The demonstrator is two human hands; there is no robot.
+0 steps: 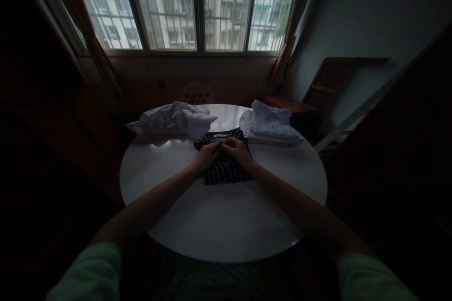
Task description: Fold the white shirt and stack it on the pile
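A dark shirt with thin white stripes [226,173] lies folded into a compact shape, its collar towards the window. Both hands meet at the front just below the collar. My left hand [207,155] is closed on the cloth from the left, thumb side inward. From the right, my right hand [237,149] pinches the same spot, its fingers bent and touching the left fingertips. Whether a button sits between the fingers is too small and dark to tell. The shirt rests on a round white table [226,225].
Crumpled white cloth [169,120] lies at the table's far left. At the far right is a stack of folded white cloth [270,124]. Beyond the table are a barred window [169,4], a low wooden cabinet [289,102] and a wooden frame [325,82]. The room is dim.
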